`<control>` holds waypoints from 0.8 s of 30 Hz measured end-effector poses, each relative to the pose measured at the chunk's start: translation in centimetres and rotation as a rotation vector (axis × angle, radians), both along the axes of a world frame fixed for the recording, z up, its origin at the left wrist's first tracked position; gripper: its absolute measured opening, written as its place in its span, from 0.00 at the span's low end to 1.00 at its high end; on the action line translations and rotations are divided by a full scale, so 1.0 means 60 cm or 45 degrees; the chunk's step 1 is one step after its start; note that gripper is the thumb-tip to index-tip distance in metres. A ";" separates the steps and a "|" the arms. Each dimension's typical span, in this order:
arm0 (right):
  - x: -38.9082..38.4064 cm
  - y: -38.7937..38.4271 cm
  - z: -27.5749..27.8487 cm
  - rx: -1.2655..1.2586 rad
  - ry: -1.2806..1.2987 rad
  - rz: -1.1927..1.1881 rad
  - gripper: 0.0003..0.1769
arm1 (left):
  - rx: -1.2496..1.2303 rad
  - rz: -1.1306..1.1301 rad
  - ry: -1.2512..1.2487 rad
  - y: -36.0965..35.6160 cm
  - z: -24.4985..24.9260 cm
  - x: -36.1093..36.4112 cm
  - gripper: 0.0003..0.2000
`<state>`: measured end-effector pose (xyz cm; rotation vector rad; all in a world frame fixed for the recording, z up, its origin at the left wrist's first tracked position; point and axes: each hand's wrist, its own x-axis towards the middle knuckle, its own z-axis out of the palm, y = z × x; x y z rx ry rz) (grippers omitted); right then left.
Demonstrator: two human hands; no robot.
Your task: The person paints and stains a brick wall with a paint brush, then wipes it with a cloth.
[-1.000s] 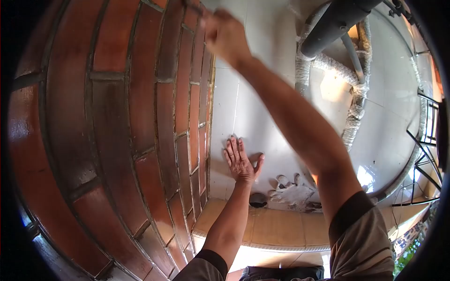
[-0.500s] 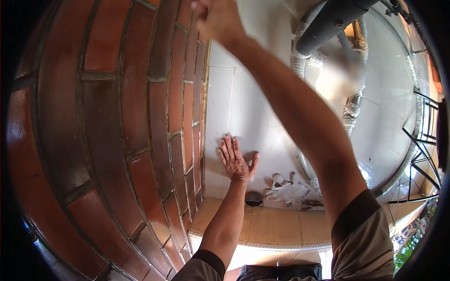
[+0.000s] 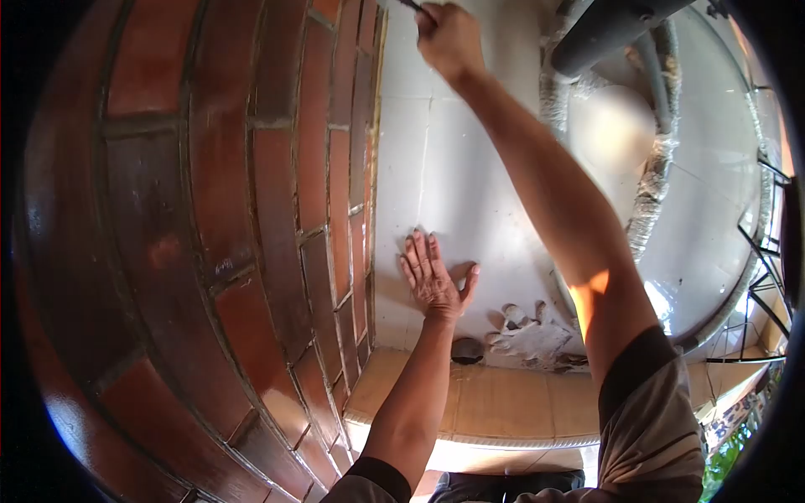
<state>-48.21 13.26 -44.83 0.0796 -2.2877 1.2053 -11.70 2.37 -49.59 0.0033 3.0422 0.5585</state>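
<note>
Stretched up to the top of the view, my right hand [image 3: 453, 40] is closed around the dark handle [image 3: 411, 5] of a thin tool. The tool's far end lies outside the view, so its kind does not show. My left hand [image 3: 434, 277] rests flat on the white tiled surface [image 3: 503, 243], fingers spread and nothing in it. Just right of that wrist are a dark round object [image 3: 467, 350] and a dirty white work glove [image 3: 532, 337]. Both hands are beside the edge of the brick wall [image 3: 226, 184].
A thick dark pipe [image 3: 616, 35] crosses the upper right, with a wrapped, whitish pipe [image 3: 652, 197] running beneath it. A tan tiled ledge [image 3: 503, 402] borders the near side. Black metal frames [image 3: 767, 293] stand at the far right.
My right hand has shifted to the right in view, and the dark handle in it now shows. My left hand remains flat on the tiles. The whole view has shifted slightly.
</note>
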 end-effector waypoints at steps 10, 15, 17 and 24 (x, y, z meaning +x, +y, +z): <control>0.375 -0.053 -0.034 -0.486 -0.441 0.511 0.01 | -0.019 0.013 -0.089 -0.003 -0.005 -0.002 0.50; 0.194 0.001 0.007 -0.213 -0.265 0.088 0.12 | -0.024 0.021 -0.087 0.000 -0.001 0.000 0.48; 0.054 -0.011 0.001 -0.214 -0.466 -0.041 0.11 | -0.024 0.014 -0.057 0.000 -0.004 -0.005 0.48; -0.050 -0.096 -0.188 0.093 -0.251 0.003 0.10 | -0.024 0.029 -0.103 -0.002 -0.002 0.001 0.49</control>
